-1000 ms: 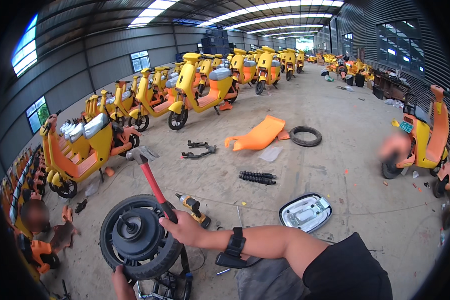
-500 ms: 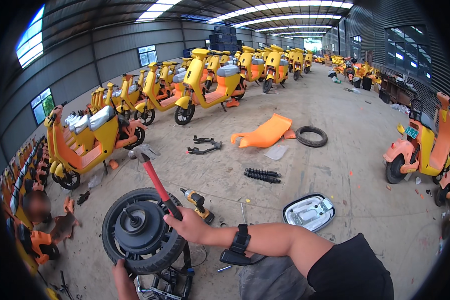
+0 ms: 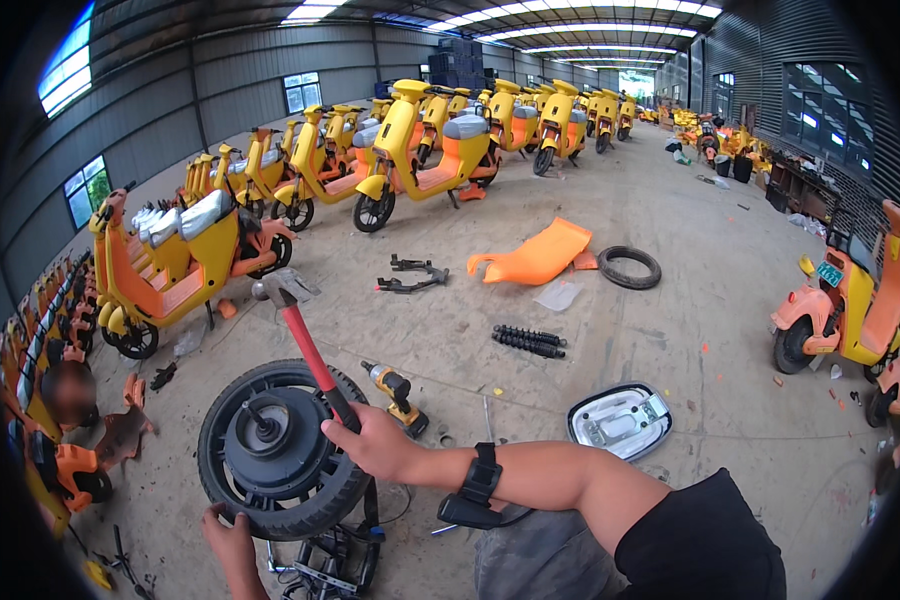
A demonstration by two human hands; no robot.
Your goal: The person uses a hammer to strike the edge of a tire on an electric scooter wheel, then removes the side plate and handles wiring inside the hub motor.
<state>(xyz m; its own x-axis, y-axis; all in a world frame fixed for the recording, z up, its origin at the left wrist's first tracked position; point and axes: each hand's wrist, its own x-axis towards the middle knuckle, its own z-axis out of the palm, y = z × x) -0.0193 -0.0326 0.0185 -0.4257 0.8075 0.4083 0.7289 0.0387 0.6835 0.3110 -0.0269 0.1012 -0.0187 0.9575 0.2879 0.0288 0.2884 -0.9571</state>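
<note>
- The left hand (image 3: 232, 552) is at the wheel's near edge, fingertips by the rim; whether they clamp it, I cannot tell.
- The right hand (image 3: 378, 443) is closed around the handle of a hammer (image 3: 312, 352).
- The wheel (image 3: 280, 468) lies left of the right grip, hub upward, its axle (image 3: 261, 422) about level with that fist.
- The hammer's long axis runs ahead and leftward from the right grip, its head appearing past the wheel's far edge.
- A drill (image 3: 396, 385) stands just beyond the right grip.
- Farther ahead, to the grip's right, lie two shock absorbers (image 3: 530, 347), then an orange panel (image 3: 535, 253).
- Scooters (image 3: 402, 150) line up farthest ahead.
</note>
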